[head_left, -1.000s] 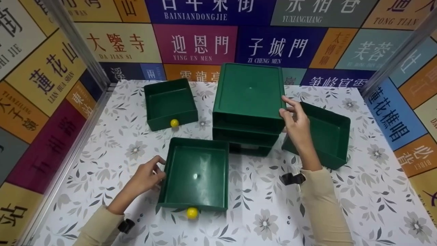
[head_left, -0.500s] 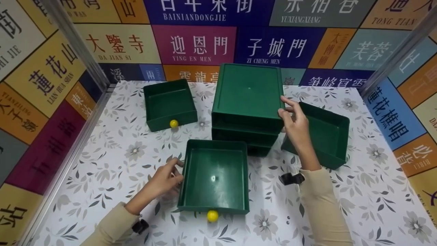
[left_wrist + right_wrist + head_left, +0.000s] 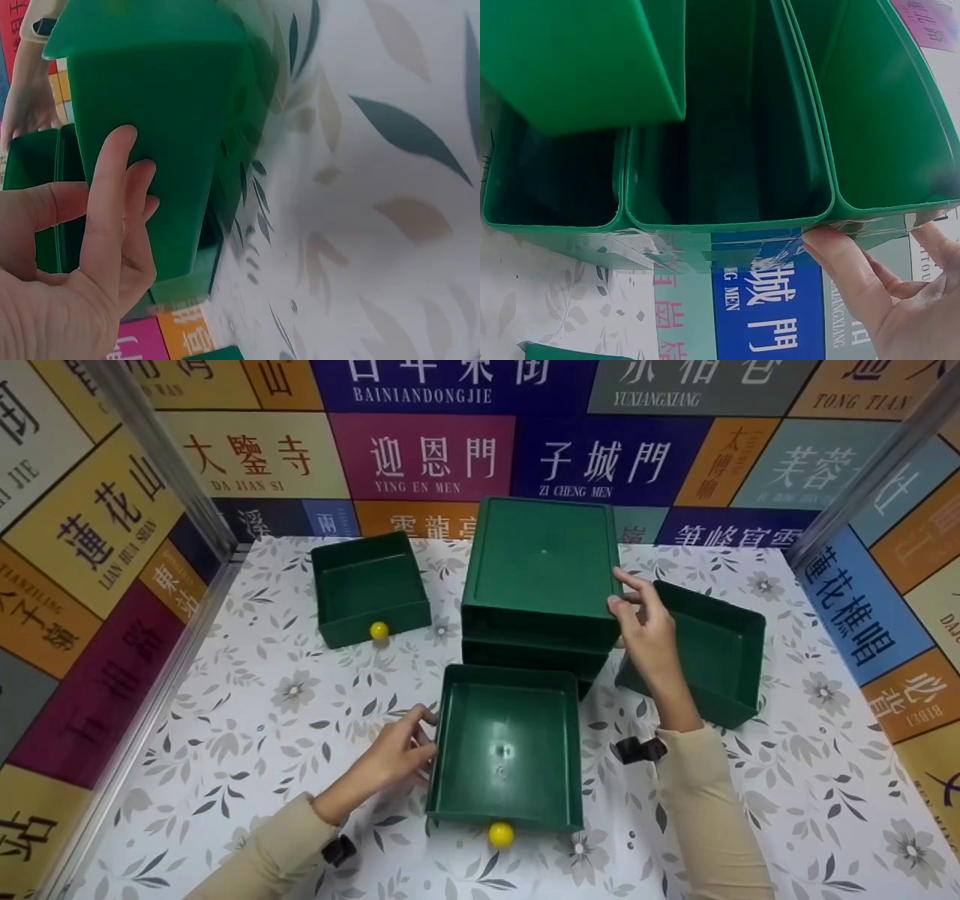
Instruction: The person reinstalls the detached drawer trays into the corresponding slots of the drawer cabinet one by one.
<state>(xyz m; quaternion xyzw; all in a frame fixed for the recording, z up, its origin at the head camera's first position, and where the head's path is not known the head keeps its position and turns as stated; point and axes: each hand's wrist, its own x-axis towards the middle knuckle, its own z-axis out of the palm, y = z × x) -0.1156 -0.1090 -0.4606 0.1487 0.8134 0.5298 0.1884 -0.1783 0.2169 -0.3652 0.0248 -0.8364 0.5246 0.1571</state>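
A green drawer [image 3: 511,750] with a round yellow knob [image 3: 501,835] is in front of a green three-slot cabinet [image 3: 544,556] in the head view. My left hand [image 3: 397,754] holds this drawer by its left side. In the left wrist view, several fingers [image 3: 109,210] lie on the drawer's side wall [image 3: 161,112] and the thumb reaches its rim. My right hand [image 3: 649,641] rests on the cabinet's upper right front edge, fingers spread. The right wrist view shows the drawer's corner [image 3: 592,67] before the lower slots, partly hiding them.
A second green drawer [image 3: 375,619] with a yellow knob stands back left. A third drawer [image 3: 720,656] lies right of the cabinet, partly behind my right hand. Beneath everything is a floral tablecloth [image 3: 300,690]. Printed panels [image 3: 435,457] wall the back and sides.
My left hand has moved right with the drawer, which now stands before the cabinet and covers more of its lowest slot. The right hand has stayed on the cabinet's edge.
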